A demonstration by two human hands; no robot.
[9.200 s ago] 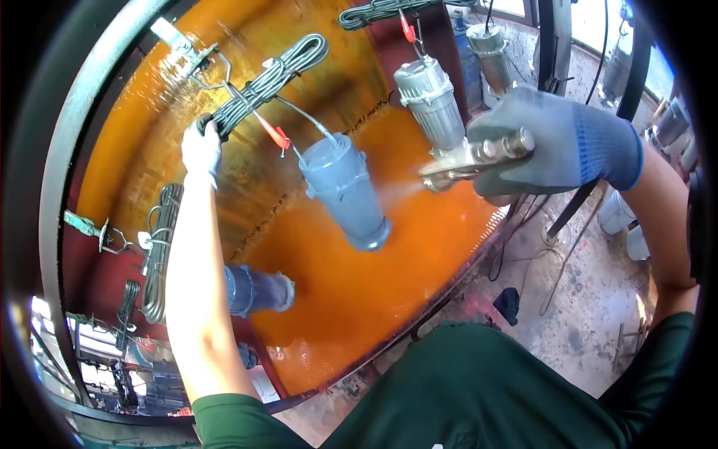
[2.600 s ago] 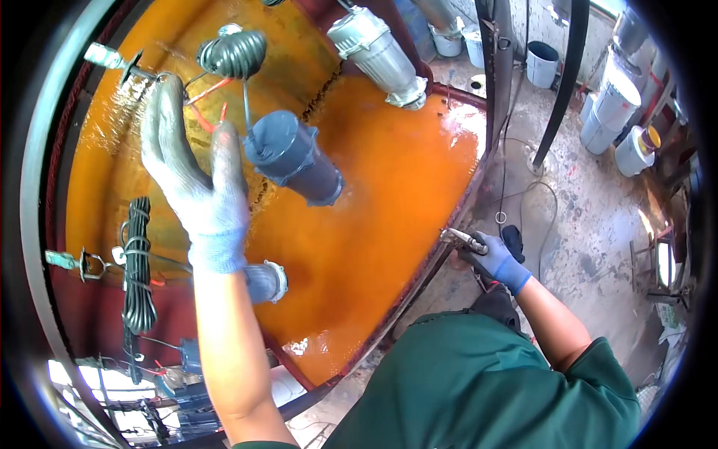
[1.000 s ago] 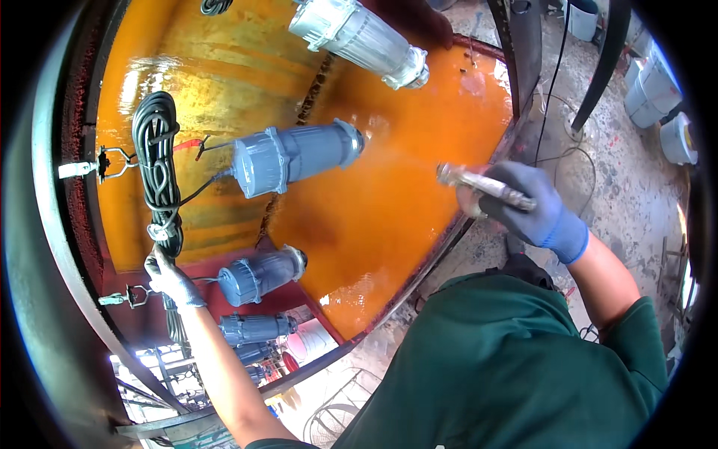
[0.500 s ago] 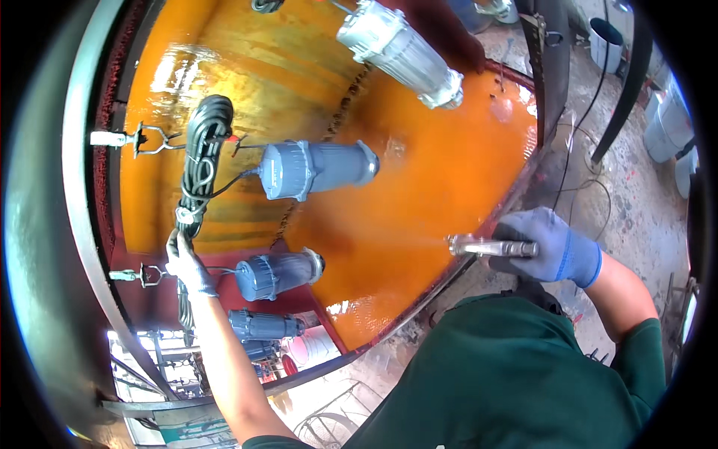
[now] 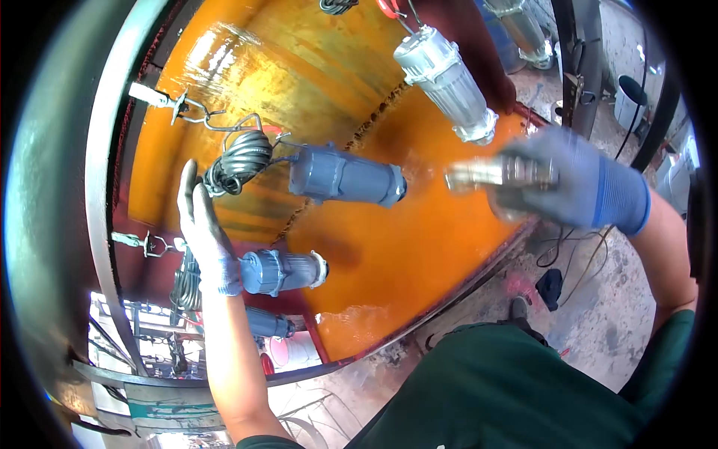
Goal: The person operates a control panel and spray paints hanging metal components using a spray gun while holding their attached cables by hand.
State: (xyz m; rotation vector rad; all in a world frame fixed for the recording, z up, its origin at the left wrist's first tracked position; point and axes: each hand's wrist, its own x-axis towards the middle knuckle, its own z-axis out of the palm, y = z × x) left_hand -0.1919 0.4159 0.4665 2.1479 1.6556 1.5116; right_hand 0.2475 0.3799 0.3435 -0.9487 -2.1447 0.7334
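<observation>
My left hand point(image 5: 203, 236), in a grey-coated glove, is open with its fingers stretched upward. Its fingertips are beside the lower end of a bundled black cable point(image 5: 245, 159); I cannot tell whether they touch. That cable leads to a blue-grey cylindrical pump point(image 5: 345, 176), hanging tilted from a hook and chain point(image 5: 179, 107). In my gloved right hand point(image 5: 557, 176) is a metal spray gun point(image 5: 486, 173), smeared by motion, its nozzle pointing left at the pump from a short distance.
Wet orange coating covers the booth's back wall and basin point(image 5: 419, 254). A silvery pump point(image 5: 449, 82) hangs at the upper right, and another blue-grey pump point(image 5: 284, 271) below my left hand. A dark rim point(image 5: 449, 293) edges the basin near my body. Hoses point(image 5: 576, 262) cross the floor at right.
My left hand has let go of the cable bundle, which has swung up and right. My right hand has moved up and right with the spray gun. The whole view has shifted.
</observation>
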